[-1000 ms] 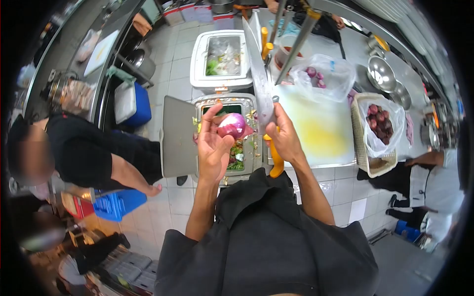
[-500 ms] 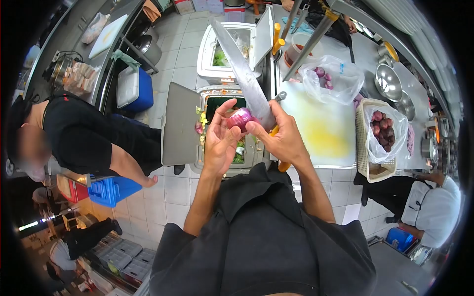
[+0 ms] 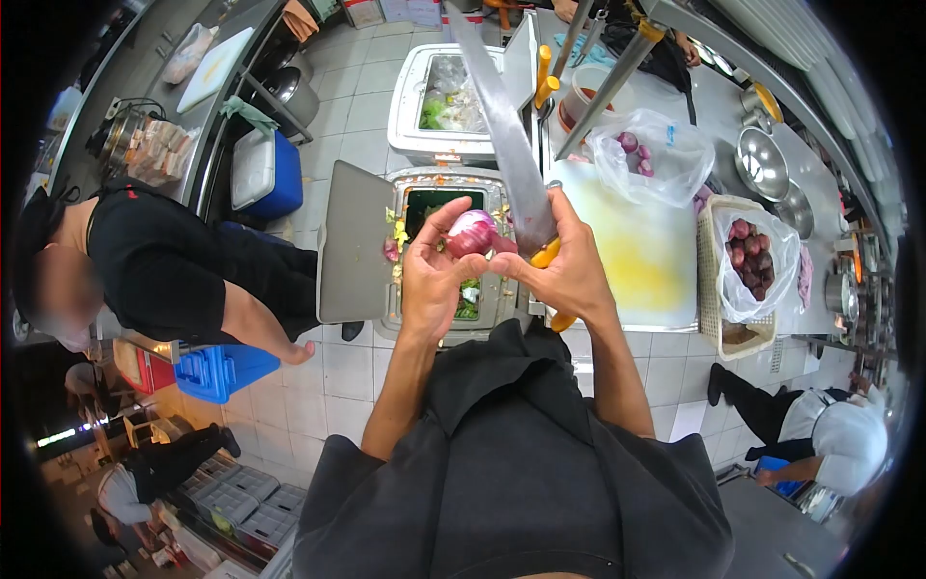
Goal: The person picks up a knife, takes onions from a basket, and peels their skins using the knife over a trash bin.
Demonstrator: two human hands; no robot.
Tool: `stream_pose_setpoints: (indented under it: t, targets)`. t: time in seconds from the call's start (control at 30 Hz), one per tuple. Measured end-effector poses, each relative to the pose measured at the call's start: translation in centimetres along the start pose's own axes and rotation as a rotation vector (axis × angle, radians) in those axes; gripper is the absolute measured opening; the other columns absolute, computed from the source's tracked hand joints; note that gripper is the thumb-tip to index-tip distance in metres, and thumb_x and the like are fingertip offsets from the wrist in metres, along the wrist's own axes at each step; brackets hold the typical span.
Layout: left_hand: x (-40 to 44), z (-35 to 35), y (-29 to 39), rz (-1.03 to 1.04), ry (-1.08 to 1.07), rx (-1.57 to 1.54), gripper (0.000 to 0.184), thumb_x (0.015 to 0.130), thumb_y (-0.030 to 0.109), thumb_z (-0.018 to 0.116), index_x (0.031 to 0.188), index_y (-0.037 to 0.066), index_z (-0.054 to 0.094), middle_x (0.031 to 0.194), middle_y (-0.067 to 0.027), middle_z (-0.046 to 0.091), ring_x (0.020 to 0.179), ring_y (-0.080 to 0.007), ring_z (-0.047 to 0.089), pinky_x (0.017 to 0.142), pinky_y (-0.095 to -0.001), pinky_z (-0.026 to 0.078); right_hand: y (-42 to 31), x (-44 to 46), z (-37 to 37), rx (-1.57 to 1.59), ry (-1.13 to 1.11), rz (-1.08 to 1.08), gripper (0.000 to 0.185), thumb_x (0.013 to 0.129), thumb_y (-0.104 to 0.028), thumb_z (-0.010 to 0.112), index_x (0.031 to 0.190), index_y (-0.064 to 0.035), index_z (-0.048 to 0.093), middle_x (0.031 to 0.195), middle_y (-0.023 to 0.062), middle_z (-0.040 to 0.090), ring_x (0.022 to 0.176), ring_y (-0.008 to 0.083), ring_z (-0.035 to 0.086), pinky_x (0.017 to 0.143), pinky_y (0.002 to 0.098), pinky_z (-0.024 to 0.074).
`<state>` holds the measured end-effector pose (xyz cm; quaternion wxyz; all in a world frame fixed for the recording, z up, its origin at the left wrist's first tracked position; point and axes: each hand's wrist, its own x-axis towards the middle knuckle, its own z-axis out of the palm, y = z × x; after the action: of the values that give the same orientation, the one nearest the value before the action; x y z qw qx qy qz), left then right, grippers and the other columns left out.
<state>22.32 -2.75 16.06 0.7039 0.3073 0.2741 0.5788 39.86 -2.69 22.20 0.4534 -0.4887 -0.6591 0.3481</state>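
My left hand (image 3: 433, 275) holds a red onion (image 3: 472, 234) between its fingers and thumb, above the open bin (image 3: 404, 317). Loose skin shows at the onion's right side, by my right thumb. My right hand (image 3: 569, 261) grips a large knife (image 3: 513, 145) near the base of its blade, which points up and away. Part of the yellow handle shows under the palm. Inside the bin lie green leaves and scraps. To the right is a white cutting board (image 3: 627, 307) with a yellow stain.
A clear bag (image 3: 675, 154) with several onions lies behind the board. A basket (image 3: 711, 289) with bagged red onions stands right. Beyond the bin is a white container (image 3: 405, 125). A person in black (image 3: 164, 270) stands left; another person (image 3: 830, 434) is at lower right.
The knife blade has swung to the right and more upright. My right hand has shifted slightly right, away from the onion, with a piece of skin now between them. The person at right has moved lower.
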Motion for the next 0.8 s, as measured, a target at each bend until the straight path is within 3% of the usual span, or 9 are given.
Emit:
stream_pose_setpoints:
  t: [0.17, 0.23, 0.47, 0.53, 0.63, 0.8]
  targets:
    - [-0.2, 0.8, 0.7, -0.015, -0.026, 0.113, 0.072, 0.068, -0.001, 0.087, 0.132, -0.003, 0.054, 0.116, -0.0095, 0.063, 0.102, -0.0151, 0.064, 0.091, -0.0279, 0.053, -1.0, 0.4, -0.6, 0.014, -0.115, 0.185, 0.056, 0.081, -0.038, 0.080, 0.113, 0.0016, 0.055, 0.081, 0.0134, 0.069, 0.070, 0.0163, 0.067, 0.063, 0.0318, 0.0519]
    - [-0.2, 0.9, 0.7, -0.003, -0.009, 0.143, 0.073, 0.067, 0.000, 0.088, 0.132, -0.003, 0.054, 0.115, -0.0099, 0.064, 0.102, -0.0152, 0.064, 0.091, -0.0278, 0.053, -1.3, 0.5, -0.6, 0.032, -0.153, 0.267, 0.045, 0.087, -0.032, 0.076, 0.110, 0.0013, 0.057, 0.080, 0.0133, 0.070, 0.070, 0.0161, 0.068, 0.062, 0.0320, 0.0520]
    - [-0.5, 0.8, 1.6, -0.022, -0.111, 0.139, 0.066, 0.083, -0.001, 0.074, 0.141, -0.004, 0.045, 0.125, -0.0121, 0.061, 0.111, -0.0148, 0.060, 0.099, -0.0283, 0.047, 0.9, 0.6, 0.4, 0.133, -0.038, 0.204, 0.031, 0.092, -0.025, 0.071, 0.103, 0.0012, 0.058, 0.077, 0.0128, 0.069, 0.071, 0.0148, 0.068, 0.063, 0.0306, 0.0518]
    - [-0.5, 0.5, 1.5, -0.035, -0.110, 0.153, 0.064, 0.085, -0.001, 0.071, 0.143, -0.004, 0.043, 0.126, -0.0121, 0.060, 0.112, -0.0147, 0.060, 0.100, -0.0284, 0.045, 1.4, 0.6, 0.5, 0.113, -0.001, 0.140, 0.029, 0.094, -0.028, 0.070, 0.098, -0.0010, 0.059, 0.073, 0.0030, 0.066, 0.060, 0.0042, 0.053, 0.053, 0.0226, 0.0411]
    - [-0.5, 0.4, 1.4, -0.031, -0.105, 0.178, 0.063, 0.086, 0.001, 0.072, 0.142, -0.003, 0.044, 0.126, -0.0117, 0.060, 0.113, -0.0144, 0.059, 0.099, -0.0276, 0.045, 0.6, 0.4, -0.3, 0.060, -0.138, 0.233, 0.028, 0.092, -0.024, 0.070, 0.103, -0.0002, 0.059, 0.073, 0.0072, 0.065, 0.066, 0.0084, 0.059, 0.060, 0.0276, 0.0484]
    - [-0.3, 0.7, 1.1, -0.006, -0.061, 0.224, 0.060, 0.087, 0.003, 0.072, 0.141, -0.003, 0.046, 0.125, -0.0108, 0.060, 0.113, -0.0137, 0.059, 0.097, -0.0268, 0.046, 0.1, 0.2, -0.5, 0.099, -0.137, 0.197, 0.037, 0.087, -0.029, 0.076, 0.104, -0.0019, 0.059, 0.072, 0.0062, 0.064, 0.065, 0.0076, 0.055, 0.059, 0.0261, 0.0470]
